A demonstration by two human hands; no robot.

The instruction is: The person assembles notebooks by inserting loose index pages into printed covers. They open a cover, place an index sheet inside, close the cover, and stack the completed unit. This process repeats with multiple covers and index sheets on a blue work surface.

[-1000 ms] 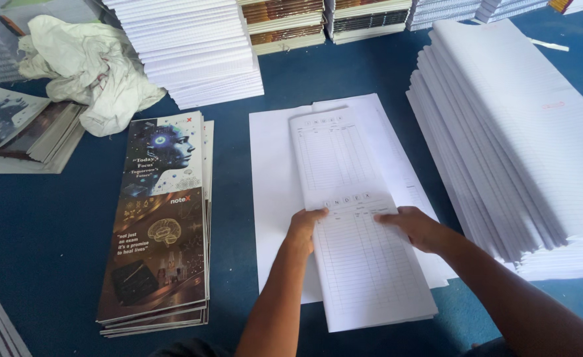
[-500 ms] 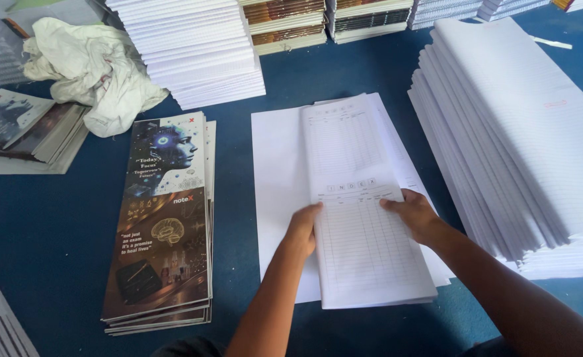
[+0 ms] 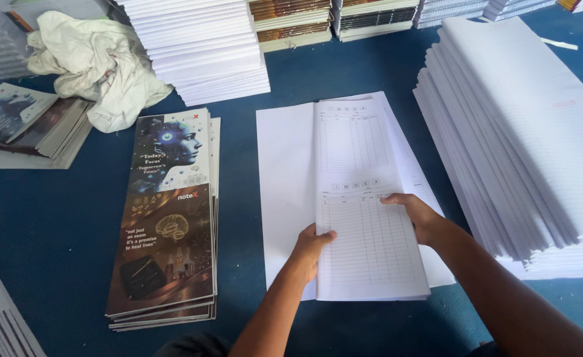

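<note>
A thin bundle of long white sheets printed with ruled tables (image 3: 364, 198) lies on a wider blank white sheet (image 3: 283, 178) on the blue surface. My left hand (image 3: 311, 243) grips the bundle's left edge near its lower half. My right hand (image 3: 418, 215) rests on the bundle's right side, fingers spread over the printed table. To the left lies a pile of long dark illustrated covers (image 3: 166, 218).
A tall slanted stack of white ruled sheets (image 3: 523, 145) fills the right side. More white stacks (image 3: 202, 46) and bound books (image 3: 291, 20) stand at the back. A crumpled white cloth (image 3: 100, 66) and some loose covers (image 3: 27, 125) lie at far left.
The printed bundle was tilted and is now squared up over the blank sheet. Both hands have shifted with it, staying on its lower half.
</note>
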